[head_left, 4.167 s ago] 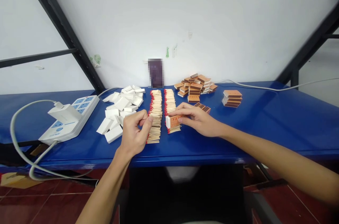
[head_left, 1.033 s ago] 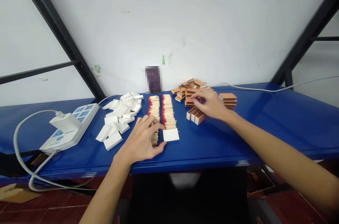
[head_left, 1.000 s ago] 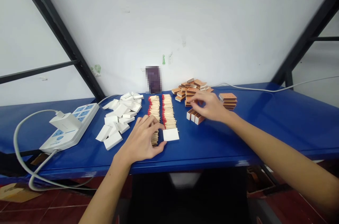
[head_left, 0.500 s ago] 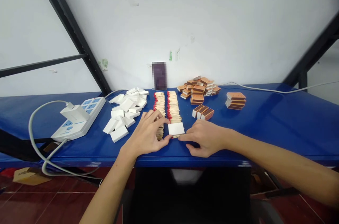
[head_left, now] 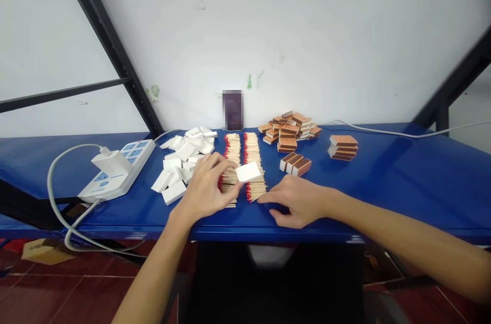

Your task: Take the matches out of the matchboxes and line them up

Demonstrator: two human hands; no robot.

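My left hand (head_left: pixel 210 184) pinches a white matchbox tray (head_left: pixel 248 172) between thumb and fingers, holding it tilted over the right-hand row of matches (head_left: pixel 252 153). Its inside does not show. The left-hand row of matches (head_left: pixel 232 147) runs partly beneath my left hand. Both rows have red heads facing left. My right hand (head_left: pixel 295 200) holds nothing; its index fingertip is at the near end of the right-hand row, with the thumb apart and the other fingers curled.
White matchbox trays (head_left: pixel 186 151) lie heaped on the left, beside a power strip (head_left: pixel 115 176) with a plugged-in charger. Orange-brown matchbox sleeves (head_left: pixel 289 130) are piled at the back right. Three matchboxes (head_left: pixel 295 164) stand nearer, and a small stack (head_left: pixel 342 147) sits farther right. A pixelated dark rectangle (head_left: pixel 233 110) stands by the wall.
My left hand has lifted the white tray off the near end of the right-hand match row and moved it away from me, tilting it. My right hand has stayed nearly in place.
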